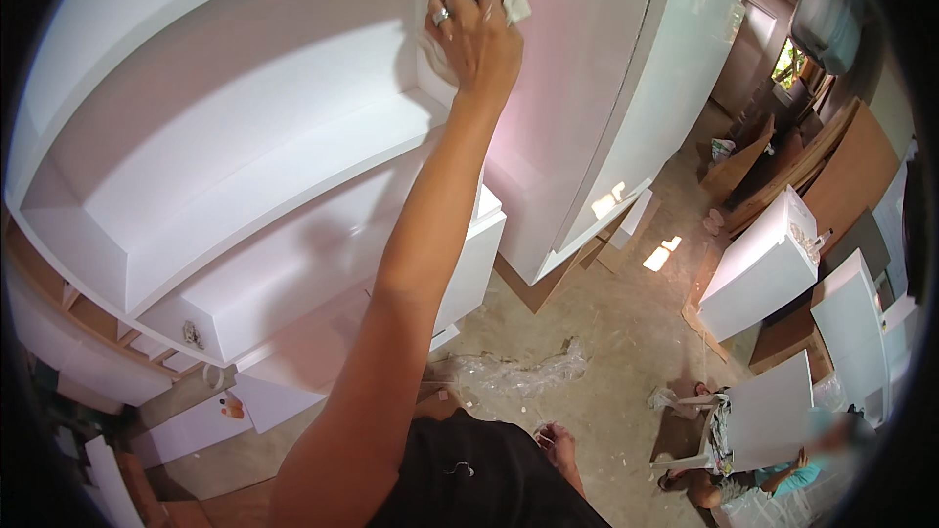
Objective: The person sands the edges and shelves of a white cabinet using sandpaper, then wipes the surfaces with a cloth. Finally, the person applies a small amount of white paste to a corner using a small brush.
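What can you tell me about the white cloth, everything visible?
The white cloth is a slightly off-white, soft-looking rag, crumpled and bunched under the left hand. The fingers cover its middle; loose folds stick out to the right and hang down on the left. It appears held against the right upright of the white shelf unit, near the picture's top. Its underside is hidden.

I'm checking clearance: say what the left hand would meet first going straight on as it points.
Past the cloth under the left hand, probably the white side panel of the shelving; depth there is unclear.
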A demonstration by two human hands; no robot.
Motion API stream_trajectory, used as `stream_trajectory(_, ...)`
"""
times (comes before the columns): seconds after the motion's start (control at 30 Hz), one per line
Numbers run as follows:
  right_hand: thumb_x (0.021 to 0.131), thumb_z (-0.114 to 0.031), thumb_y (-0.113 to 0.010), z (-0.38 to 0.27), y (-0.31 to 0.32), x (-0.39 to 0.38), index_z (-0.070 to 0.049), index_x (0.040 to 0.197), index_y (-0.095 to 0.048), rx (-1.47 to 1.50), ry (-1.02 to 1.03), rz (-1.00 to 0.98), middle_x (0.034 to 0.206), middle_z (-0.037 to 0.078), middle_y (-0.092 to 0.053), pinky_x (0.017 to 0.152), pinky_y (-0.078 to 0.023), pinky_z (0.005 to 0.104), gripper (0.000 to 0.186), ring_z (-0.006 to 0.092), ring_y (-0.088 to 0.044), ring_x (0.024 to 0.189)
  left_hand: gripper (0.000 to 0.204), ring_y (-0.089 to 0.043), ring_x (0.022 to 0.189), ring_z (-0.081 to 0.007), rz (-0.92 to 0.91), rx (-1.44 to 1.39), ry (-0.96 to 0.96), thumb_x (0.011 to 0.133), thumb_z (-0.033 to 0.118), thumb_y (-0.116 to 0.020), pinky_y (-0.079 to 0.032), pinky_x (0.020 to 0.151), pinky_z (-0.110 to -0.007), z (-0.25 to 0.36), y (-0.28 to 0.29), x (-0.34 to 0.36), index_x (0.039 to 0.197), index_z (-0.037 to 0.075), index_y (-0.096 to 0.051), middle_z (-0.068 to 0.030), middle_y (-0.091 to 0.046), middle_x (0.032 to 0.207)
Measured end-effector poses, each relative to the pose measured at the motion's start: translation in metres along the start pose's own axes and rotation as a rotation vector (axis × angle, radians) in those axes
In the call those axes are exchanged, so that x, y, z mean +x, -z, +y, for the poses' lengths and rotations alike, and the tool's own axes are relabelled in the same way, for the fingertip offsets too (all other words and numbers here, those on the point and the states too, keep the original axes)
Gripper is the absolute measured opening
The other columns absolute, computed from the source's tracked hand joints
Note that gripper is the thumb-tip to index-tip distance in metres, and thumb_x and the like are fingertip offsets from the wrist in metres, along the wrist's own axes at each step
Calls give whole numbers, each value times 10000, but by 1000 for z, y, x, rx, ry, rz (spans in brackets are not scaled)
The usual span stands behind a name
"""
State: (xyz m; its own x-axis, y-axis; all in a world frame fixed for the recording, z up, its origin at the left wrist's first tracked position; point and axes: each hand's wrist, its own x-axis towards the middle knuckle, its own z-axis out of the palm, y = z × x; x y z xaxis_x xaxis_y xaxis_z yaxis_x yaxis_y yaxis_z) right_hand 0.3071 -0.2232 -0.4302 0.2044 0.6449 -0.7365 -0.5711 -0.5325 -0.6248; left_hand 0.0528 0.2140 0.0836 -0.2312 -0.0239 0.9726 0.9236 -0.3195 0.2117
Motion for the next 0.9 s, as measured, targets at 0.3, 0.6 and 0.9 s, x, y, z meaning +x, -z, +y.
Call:
stream_trajectory(0.3, 971, -263, -521, -19, -12, 15, -28, 1070, -551, -78, 14, -60, 924, 110, -593, 624, -522, 337, 256, 225, -621, 758, 539, -450, 1237, -341, -112, -514, 463, 847, 35, -594, -355, 1072, -436, -12, 39, -54, 1373, 56, -481, -164, -487, 1315)
stream_trajectory(0.6, 977, -267, -527, -26, -15, 29, -46, 1049, -555, -116, 4, -97, 929, 105, -596, 602, -531, 333, 234, 224, -627, 749, 637, -228, 1435, -423, -218, -536, 464, 966, 182, -504, -213, 1153, -521, 17, 25, 1, 1486, -58, -226, -242, -230, 1557)
stream_trajectory(0.9, 991, -278, -505, -10, -20, 33, -3, 1062, -524, -115, -30, -100, 919, 134, -572, 604, -516, 349, 285, 247, -601, 758, 644, -168, 1442, -465, -303, -333, 452, 931, 145, -505, -158, 1157, -570, 22, 31, -27, 1490, -36, -242, -242, -235, 1557)
